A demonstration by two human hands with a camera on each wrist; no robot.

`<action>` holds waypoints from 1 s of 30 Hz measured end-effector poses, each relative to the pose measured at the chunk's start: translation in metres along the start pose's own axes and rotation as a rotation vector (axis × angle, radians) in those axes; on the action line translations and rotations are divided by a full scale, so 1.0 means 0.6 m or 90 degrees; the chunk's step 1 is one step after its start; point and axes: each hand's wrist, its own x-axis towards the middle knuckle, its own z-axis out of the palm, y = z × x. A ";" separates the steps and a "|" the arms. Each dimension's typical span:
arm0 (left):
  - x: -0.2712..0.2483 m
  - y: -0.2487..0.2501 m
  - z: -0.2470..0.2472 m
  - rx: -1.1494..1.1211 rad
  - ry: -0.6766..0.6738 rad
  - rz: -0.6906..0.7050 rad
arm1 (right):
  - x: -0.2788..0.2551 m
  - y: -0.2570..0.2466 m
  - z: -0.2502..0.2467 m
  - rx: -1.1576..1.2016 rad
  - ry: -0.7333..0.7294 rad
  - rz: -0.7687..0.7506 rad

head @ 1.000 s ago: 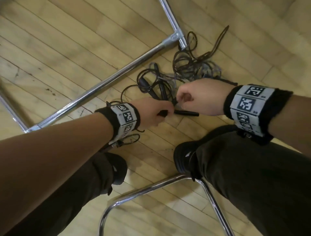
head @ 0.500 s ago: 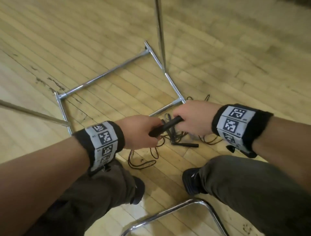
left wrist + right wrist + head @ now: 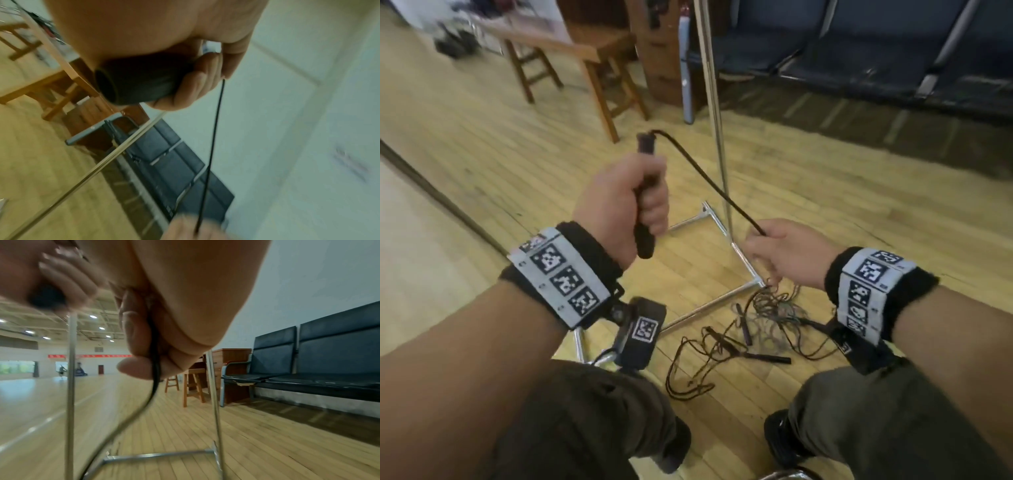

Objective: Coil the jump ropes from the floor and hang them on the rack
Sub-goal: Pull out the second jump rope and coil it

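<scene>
Now gripping a handle point(image 3: 646, 192) in left hand point(image 3: 619, 205), pinching cord point(image 3: 709, 178) with right hand point(image 3: 787, 253), starting the coil; next, looping slack toward the handle.

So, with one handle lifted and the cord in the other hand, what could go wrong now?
1. The cord runs from the right hand down into the tangled pile on the floor; pulling may tighten knots or drag other ropes along.
2. The cord passes close to the rack's upright pole and could catch on it.
3. Loose loops lie near the shoes, a possible tripping risk.
</scene>
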 end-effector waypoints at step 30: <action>0.166 -0.175 -0.074 0.456 -0.097 -0.109 | 0.208 -0.012 0.025 -0.061 -0.066 -0.067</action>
